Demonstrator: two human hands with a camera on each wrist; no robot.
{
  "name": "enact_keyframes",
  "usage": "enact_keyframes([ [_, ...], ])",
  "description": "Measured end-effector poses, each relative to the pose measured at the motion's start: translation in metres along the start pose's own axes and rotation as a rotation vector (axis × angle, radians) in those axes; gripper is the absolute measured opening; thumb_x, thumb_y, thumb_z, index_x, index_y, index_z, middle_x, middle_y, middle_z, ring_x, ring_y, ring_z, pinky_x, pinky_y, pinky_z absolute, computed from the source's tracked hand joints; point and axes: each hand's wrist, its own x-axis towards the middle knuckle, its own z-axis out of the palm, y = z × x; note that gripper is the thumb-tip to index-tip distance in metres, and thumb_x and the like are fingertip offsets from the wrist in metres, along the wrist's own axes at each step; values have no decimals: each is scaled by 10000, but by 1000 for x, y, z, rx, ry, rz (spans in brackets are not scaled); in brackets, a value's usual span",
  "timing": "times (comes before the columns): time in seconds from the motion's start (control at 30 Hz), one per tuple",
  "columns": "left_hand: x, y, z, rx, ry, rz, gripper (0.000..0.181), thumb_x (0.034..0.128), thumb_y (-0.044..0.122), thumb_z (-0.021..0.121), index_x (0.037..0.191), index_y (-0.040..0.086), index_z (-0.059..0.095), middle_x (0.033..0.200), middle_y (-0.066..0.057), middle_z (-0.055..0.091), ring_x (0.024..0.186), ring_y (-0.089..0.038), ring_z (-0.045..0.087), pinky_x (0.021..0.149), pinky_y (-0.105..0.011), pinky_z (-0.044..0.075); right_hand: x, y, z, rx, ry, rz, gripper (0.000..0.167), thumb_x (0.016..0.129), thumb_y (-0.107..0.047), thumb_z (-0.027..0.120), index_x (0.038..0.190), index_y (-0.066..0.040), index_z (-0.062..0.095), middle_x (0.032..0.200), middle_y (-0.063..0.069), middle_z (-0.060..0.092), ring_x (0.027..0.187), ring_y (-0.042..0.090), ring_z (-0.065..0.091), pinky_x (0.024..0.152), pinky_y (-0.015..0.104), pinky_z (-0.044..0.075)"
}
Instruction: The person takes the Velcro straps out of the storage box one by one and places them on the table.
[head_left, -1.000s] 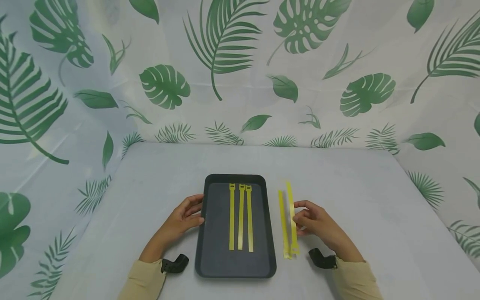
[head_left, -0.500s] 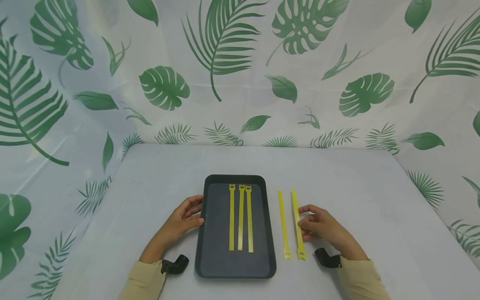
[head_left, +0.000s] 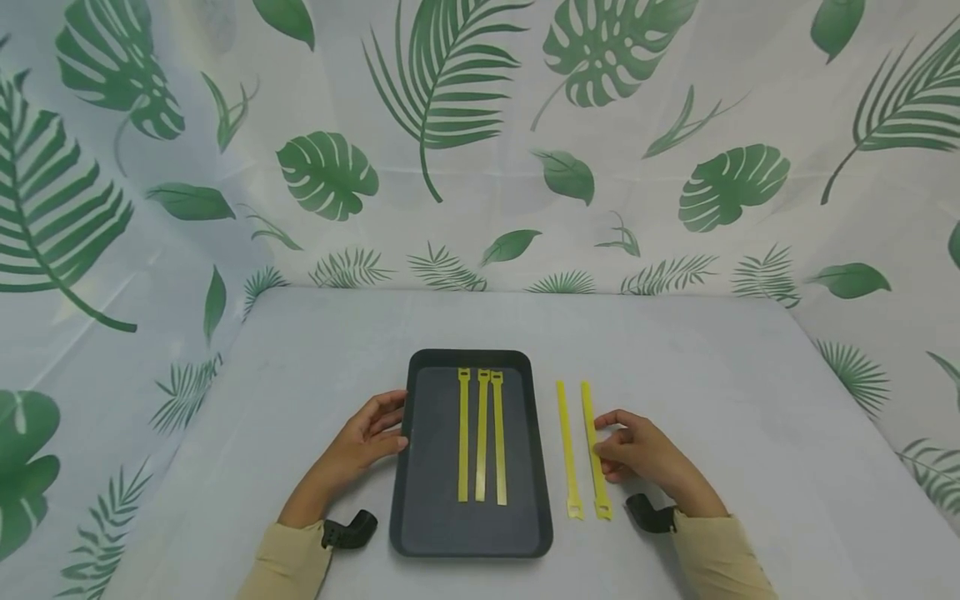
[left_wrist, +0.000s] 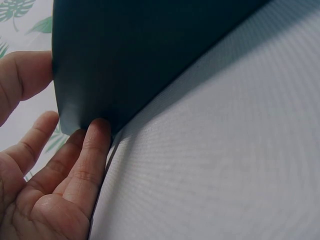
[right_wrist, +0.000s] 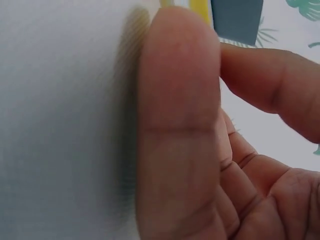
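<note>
Across the left side and the back hangs a white cloth (head_left: 480, 212) printed with green leaves, and its lower edge meets the pale table (head_left: 750, 375). Inward from there comes a beige sleeve (head_left: 288, 562), then a black device (head_left: 352, 530) strapped at the left wrist, over the table near the tray's corner. The left hand (head_left: 371, 433) sits against the tray's left side; its grip is relaxed, fingers touching the outer wall rather than wrapped round it. The dark tray (head_left: 427, 475) stands lengthwise, holding three yellow strips side by side, slotted heads at the far end: the left strip (head_left: 462, 442) a little apart, the middle strip (head_left: 482, 442) and right strip (head_left: 499, 442) close together at their heads. The tray's raised right wall stands between these and two more yellow strips on the table, whose slotted heads are at the near end. The inner loose strip (head_left: 567, 450) lies between the tray and the outer loose strip (head_left: 588, 400). At that outer one's right edge are the fingertips of the right hand (head_left: 633, 446); I cannot tell whether its grip pinches the strip or only touches it, since the thumb blocks the wrist view. Last come a second black device (head_left: 651, 515) and the other beige sleeve (head_left: 722, 554).
</note>
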Motion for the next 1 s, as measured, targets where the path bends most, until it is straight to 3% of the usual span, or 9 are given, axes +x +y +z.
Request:
enact_keyframes([
  [0.5, 1, -3, -2, 3, -8, 33, 698, 1029, -24, 669, 1598, -167, 291, 1605, -435, 352, 1476, -624, 369, 1031, -239, 557, 1, -6, -3, -153, 117, 6, 374, 1017, -47, 720, 1322, 98, 560, 806, 69, 667, 683, 196, 671, 627, 309, 607],
  [0.63, 1, -3, -2, 0, -5, 20, 702, 1030, -21, 671, 1606, -153, 293, 1618, -422, 341, 1484, -608, 372, 1029, -242, 560, 4, -9, -4, -177, 111, -45, 348, 1030, -88, 714, 1310, 80, 596, 818, 58, 669, 688, 205, 652, 625, 293, 556],
  [1.0, 1, -3, -1, 9, -6, 9, 699, 1043, 5, 675, 1617, -129, 300, 1637, -397, 327, 1499, -585, 370, 1025, -246, 562, 19, -26, 1, -140, 14, -236, 308, 1030, -27, 704, 1282, 126, 616, 875, 98, 682, 724, 214, 656, 651, 289, 582],
])
